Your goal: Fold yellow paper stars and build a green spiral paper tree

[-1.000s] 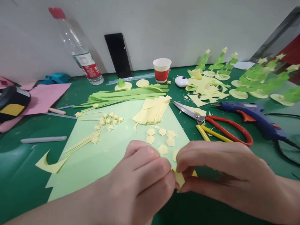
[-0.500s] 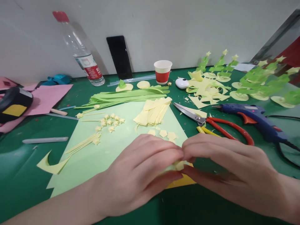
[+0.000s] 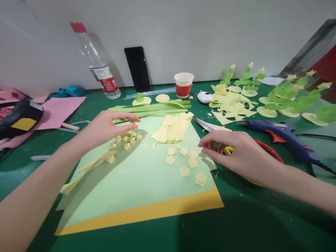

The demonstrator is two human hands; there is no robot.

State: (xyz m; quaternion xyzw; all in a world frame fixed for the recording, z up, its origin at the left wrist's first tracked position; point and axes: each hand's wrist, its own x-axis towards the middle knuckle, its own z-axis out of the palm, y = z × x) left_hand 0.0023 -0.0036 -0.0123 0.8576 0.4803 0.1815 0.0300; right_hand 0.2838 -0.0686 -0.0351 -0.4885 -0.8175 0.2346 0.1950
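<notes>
My left hand (image 3: pixel 110 123) is at the left, its thumb and index finger pinched on a small pale-yellow folded paper star (image 3: pixel 136 123). Just beneath it lies a cluster of similar paper stars (image 3: pixel 127 139) on a light green sheet (image 3: pixel 147 175). My right hand (image 3: pixel 233 154) hovers at the sheet's right edge with thumb and fingers slightly apart, and I see nothing between them. Close to its fingertips are several flat paper pentagons (image 3: pixel 184 152). Scissors (image 3: pixel 203 125) lie partly hidden behind this hand. A stack of pale-yellow paper pieces (image 3: pixel 173 127) rests between the hands.
Green paper strips (image 3: pixel 157 107) lie behind the sheet. A paper cup (image 3: pixel 183 85), a phone (image 3: pixel 138 69) and a plastic bottle (image 3: pixel 102 75) stand along the wall. At the right are a blue glue gun (image 3: pixel 283 134), paper scraps (image 3: pixel 233 103) and star-topped paper plants (image 3: pixel 288 92).
My hands have parted from over the sheet's front right. The left went far left with a star, above the cluster; the right moved up, uncovering the pentagons and an orange front strip.
</notes>
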